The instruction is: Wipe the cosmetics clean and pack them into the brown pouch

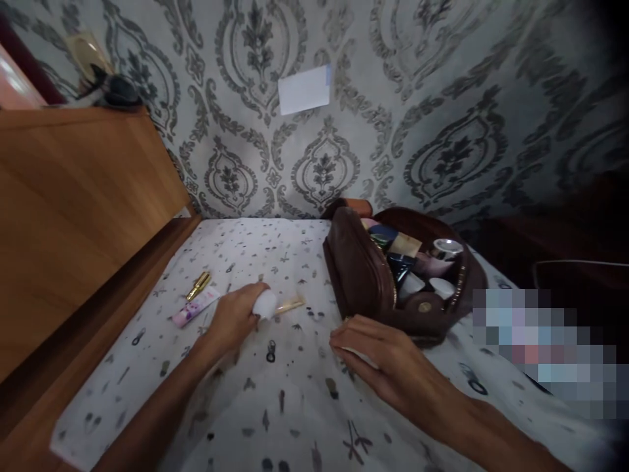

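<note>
My left hand is closed around a small white round-ended container, whose kind I cannot make out. Just to its right, a slender pale-gold item is blurred on the printed white cloth. A gold lipstick-like tube and a pink-and-white squeeze tube lie left of that hand. My right hand rests low over the cloth, fingers stretched out and close together, nothing visible in them. Near its knuckles stands an unzipped brown cosmetic bag, packed with jars, tubes and compacts.
A wooden cabinet or headboard panel bounds the left side, with dark items on top. Behind is a patterned wall bearing a white card. An orange-brown cylinder lies behind the bag. A blurred-out patch covers something at right.
</note>
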Demonstrator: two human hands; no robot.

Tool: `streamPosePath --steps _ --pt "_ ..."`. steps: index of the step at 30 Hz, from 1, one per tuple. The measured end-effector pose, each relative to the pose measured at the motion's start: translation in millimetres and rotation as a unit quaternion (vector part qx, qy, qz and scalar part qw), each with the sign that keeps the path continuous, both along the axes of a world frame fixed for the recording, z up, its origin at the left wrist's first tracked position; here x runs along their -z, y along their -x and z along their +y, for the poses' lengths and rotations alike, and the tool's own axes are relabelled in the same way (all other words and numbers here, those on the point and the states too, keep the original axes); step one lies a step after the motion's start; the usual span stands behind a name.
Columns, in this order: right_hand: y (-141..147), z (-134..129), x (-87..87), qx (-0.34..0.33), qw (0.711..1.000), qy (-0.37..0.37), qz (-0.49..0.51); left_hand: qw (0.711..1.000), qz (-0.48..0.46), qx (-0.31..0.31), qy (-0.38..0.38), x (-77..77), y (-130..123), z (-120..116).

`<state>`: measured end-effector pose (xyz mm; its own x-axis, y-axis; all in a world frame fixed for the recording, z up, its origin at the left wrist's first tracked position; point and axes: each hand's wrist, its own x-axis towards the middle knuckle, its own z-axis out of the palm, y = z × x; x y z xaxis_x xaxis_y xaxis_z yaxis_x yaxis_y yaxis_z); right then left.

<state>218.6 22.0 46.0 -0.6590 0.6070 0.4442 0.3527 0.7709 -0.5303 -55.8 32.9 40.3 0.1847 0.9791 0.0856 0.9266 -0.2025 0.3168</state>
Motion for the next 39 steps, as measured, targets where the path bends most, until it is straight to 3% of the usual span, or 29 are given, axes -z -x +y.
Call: streamPosePath --steps 4,8,14,19,22,24,25,27,29,30,31,33,36,39 --pt "23.1 -7.6 11.6 -0.004 0.998 0.066 -0.01 0.98 0.13 -0.151 0.007 -9.5 54.1 8.5" --pt "44.6 -14.9 15.6 0.005 0.991 0.136 -0.013 0.948 0.181 -0.261 0.017 -3.1 106.2 22.0" --pt "70.8 -28.0 22.8 0.012 0.981 0.194 0.01 0.963 0.149 -0.202 0.094 21.0 135.6 34.6" --pt "81.7 -35.7 32.3 0.025 0.966 0.249 0.062 0.971 0.122 -0.192 0.079 14.5 137.5 42.3" --pt "83.9 -34.7 38.9 0.038 0.946 0.294 0.131 0.98 0.028 -0.199 0.006 2.6 124.2 44.0" --pt "84.1 -32.6 42.3 0.029 0.919 0.346 0.188 0.963 -0.176 -0.196 -0.053 -1.7 101.2 39.7" --pt "84.0 -31.8 43.5 0.022 0.9 0.378 0.218 0.93 -0.308 -0.188 -0.067 -1.8 85.2 35.6" --pt "83.9 -31.5 45.0 0.009 0.854 0.445 0.271 0.83 -0.524 -0.19 -0.034 2.0 48.0 23.5" --pt "84.4 -32.8 46.7 0.0 0.808 0.499 0.313 0.763 -0.624 -0.164 0.041 9.1 10.5 8.3" --pt "85.0 -33.6 48.1 -0.007 0.789 0.518 0.331 0.747 -0.644 -0.154 0.059 13.1 -5.7 0.7" --pt "85.7 -34.2 50.1 -0.015 0.771 0.534 0.348 0.747 -0.647 -0.136 0.064 17.0 -19.3 -6.3" --pt "86.9 -33.8 56.0 -0.022 0.742 0.55 0.382 0.776 -0.623 -0.091 0.051 24.4 -37.9 -17.3" --pt "86.5 -30.0 66.6 0.011 0.723 0.545 0.424 0.813 -0.579 -0.027 0.046 34.8 -48.2 -24.4" --pt "83.4 -26.5 72.6 0.038 0.714 0.541 0.442 0.8 -0.596 -0.011 0.065 44.0 -47.5 -25.4"
